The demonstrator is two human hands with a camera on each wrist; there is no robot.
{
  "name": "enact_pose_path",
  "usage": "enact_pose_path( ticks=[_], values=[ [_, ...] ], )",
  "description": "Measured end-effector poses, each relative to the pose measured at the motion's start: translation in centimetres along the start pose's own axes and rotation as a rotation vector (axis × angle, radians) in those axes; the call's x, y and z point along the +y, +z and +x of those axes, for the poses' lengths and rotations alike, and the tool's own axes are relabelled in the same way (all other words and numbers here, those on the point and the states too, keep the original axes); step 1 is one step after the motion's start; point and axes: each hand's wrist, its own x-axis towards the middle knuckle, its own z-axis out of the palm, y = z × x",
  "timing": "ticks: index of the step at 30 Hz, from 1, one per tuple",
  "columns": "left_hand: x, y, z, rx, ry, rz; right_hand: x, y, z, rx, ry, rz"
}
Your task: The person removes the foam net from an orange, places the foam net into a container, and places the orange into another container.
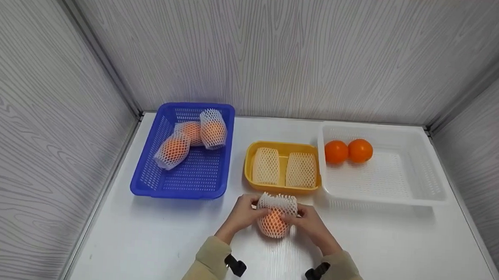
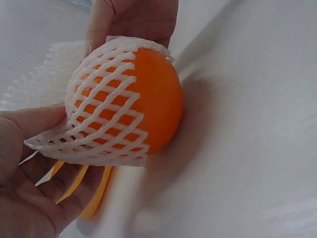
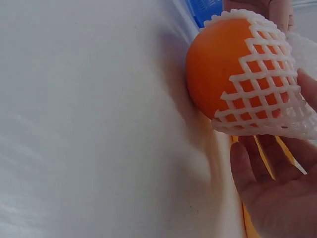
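An orange (image 2: 161, 101) sits partly inside a white foam net sleeve (image 2: 106, 109), its bare end bulging out on the side toward the wrists. The sleeve's other end stretches past the fruit, loose and frilled. My left hand (image 1: 244, 212) pinches the sleeve's left side, thumb on the mesh and fingers behind. Opposite it, my right hand (image 1: 312, 225) pinches the right side the same way. Just beyond the hands stands a yellow tray (image 1: 282, 188) holding two flat foam net sleeves, one on the left (image 1: 266, 166) and one on the right (image 1: 301, 170).
At the left, a blue basket (image 1: 195, 194) contains three netted oranges (image 1: 175, 148). A white basket (image 1: 383, 198) at the right has two bare oranges (image 1: 360, 151) in it. Wood-grain panels (image 1: 279, 52) enclose the white table (image 1: 150, 245) at the back and sides.
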Motion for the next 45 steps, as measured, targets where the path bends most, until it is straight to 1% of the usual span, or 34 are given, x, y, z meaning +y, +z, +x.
enact_pose_path(
  ticks=[4,7,13,17,20,23,30,34,36,39,41,44,45],
  values=[
    [0.1,0.3,0.1,0.008,0.016,-0.043,-0.4,0.2,-0.1,0.017,-0.033,-0.015],
    [0.2,0.4,0.1,0.005,0.004,-0.056,-0.8,0.3,0.0,0.054,-0.065,-0.044],
    [0.0,0.1,-0.1,-0.035,-0.070,-0.004,-1.4,0.8,0.2,0.108,-0.083,-0.099],
    [-0.2,-0.2,-0.3,-0.058,-0.088,0.029,-1.6,1.1,0.3,0.125,-0.094,-0.094],
    [-0.3,-0.3,-0.4,-0.065,-0.097,0.037,-1.6,1.2,0.5,0.143,-0.080,-0.080],
    [-0.5,-0.2,-0.3,-0.056,-0.080,0.038,-1.4,1.2,0.6,0.149,-0.062,-0.066],
    [-0.2,0.1,-0.1,0.007,-0.036,0.034,1.8,0.3,1.5,0.091,0.002,-0.008],
    [-0.1,0.2,0.0,0.032,0.004,0.033,2.4,0.0,1.4,0.062,0.016,-0.028],
    [0.0,0.3,0.1,0.038,0.019,0.030,2.5,0.0,1.3,0.059,0.009,-0.030],
    [0.1,0.3,0.1,0.033,0.014,0.024,2.4,0.1,1.3,0.072,0.008,-0.025],
    [0.1,0.2,0.0,0.017,-0.013,0.027,2.1,0.2,1.3,0.082,0.015,-0.027],
    [0.1,0.0,-0.2,-0.015,-0.052,0.037,0.2,0.4,0.7,0.087,0.030,-0.055],
    [0.1,-0.1,-0.3,-0.025,-0.063,0.039,0.0,0.4,0.7,0.092,0.037,-0.064]
  ],
)
